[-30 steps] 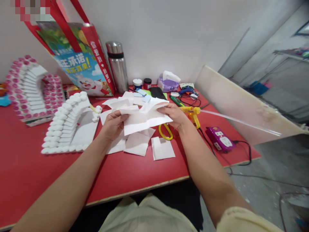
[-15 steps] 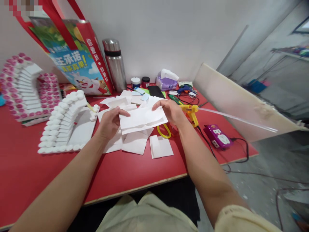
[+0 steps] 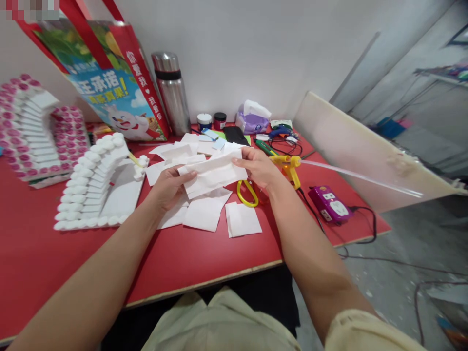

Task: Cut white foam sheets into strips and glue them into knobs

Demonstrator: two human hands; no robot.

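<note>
A folded white paper sheet (image 3: 214, 173) is stretched between my two hands, above a spread of loose white papers (image 3: 206, 212). My left hand (image 3: 171, 186) pinches its left end, thumb on top. At the right end, my right hand (image 3: 258, 168) grips it between thumb and fingers. A small folded paper (image 3: 243, 220) lies on the red table in front of the pile. Beside my right wrist are yellow-handled scissors (image 3: 247, 195), partly hidden, and a yellow glue gun (image 3: 288, 168) with a long clear glue stick in it.
A white staircase model (image 3: 91, 187) stands left, with a pink-and-white one (image 3: 34, 131) behind it. A steel flask (image 3: 171, 95), a printed bag (image 3: 113, 92) and a tissue pack (image 3: 252, 119) line the back. A purple power socket (image 3: 331, 204) sits near the right table edge (image 3: 373, 234).
The paper has tilted, its right end higher, and its open flap now looks more folded together. My right thumb has come round onto its front face. The view has shifted slightly.
</note>
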